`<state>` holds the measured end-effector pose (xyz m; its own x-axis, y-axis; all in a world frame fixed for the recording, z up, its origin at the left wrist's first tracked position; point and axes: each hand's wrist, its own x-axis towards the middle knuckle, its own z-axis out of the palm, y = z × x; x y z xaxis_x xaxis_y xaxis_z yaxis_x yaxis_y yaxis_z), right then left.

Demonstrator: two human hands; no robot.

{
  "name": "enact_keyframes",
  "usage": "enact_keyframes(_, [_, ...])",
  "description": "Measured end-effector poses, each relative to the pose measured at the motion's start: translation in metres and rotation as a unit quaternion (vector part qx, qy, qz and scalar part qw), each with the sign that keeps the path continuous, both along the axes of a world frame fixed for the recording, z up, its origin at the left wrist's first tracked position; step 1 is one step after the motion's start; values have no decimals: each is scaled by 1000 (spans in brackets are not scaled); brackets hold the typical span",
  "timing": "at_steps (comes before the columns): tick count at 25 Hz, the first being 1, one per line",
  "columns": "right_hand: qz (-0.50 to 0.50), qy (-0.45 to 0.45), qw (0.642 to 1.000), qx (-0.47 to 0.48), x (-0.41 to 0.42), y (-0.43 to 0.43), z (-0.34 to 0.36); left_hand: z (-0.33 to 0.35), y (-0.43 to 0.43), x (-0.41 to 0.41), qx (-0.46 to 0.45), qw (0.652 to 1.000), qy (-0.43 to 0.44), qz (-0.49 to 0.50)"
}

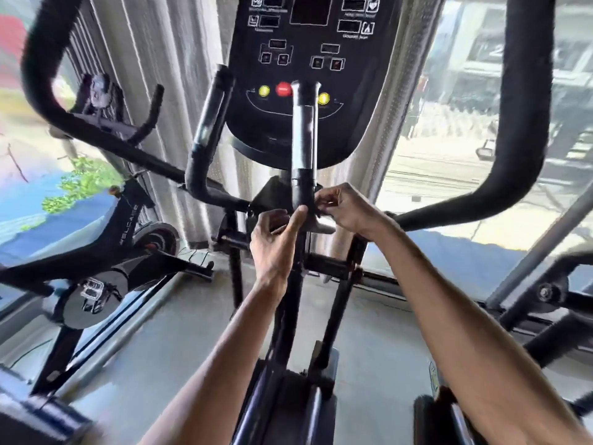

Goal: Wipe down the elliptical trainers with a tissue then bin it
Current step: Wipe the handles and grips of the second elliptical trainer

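**A:** Where are the hands now?

**B:** Both reach forward to the foot of the inner handle post [303,139] of the elliptical trainer [285,316]. The left hand [276,242] lays its thumb up against the post. Its fingers are bent, but whether they hold something I cannot tell.

**A:** And the other one?

**B:** The right hand [345,210] is at the other side of the post, with its fingers bent in a pinch. Just under it there is a pale scrap, which I take for the tissue [322,227]. The blur allows no certainty.

**A:** Why both hands there?

**B:** I think to wrap the tissue round the post, so that one stroke cleans all sides. No bin is in view.

**A:** And farther behind?

**B:** The console [308,59] with its red button [283,89], and at the left an exercise bike [96,239].
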<state>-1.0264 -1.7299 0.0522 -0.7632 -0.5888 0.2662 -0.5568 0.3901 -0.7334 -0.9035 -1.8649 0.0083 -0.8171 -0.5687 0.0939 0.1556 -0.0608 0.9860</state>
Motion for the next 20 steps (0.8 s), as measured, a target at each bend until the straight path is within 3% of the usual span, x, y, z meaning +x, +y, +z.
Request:
enact_keyframes(4, [11, 43, 988, 146, -23, -7, 0, -3, 1, -1, 37, 999, 2, -3])
enact_keyframes(9, [-36, 44, 948, 314, -60, -20, -8, -12, 3, -5, 66, 994, -29, -82])
enact_keyframes(13, [-64, 31, 900, 431, -142, -20, -51, -17, 13, -6, 102, 987, -23, -122])
enact_keyframes(16, [-91, 28, 888, 449, -142, -25, -53, -18, 14, -5, 172, 973, -3, -152])
enact_keyframes(20, [-121, 26, 892, 435, -120, -27, -44, -21, 15, -10, 189, 969, -9, -161])
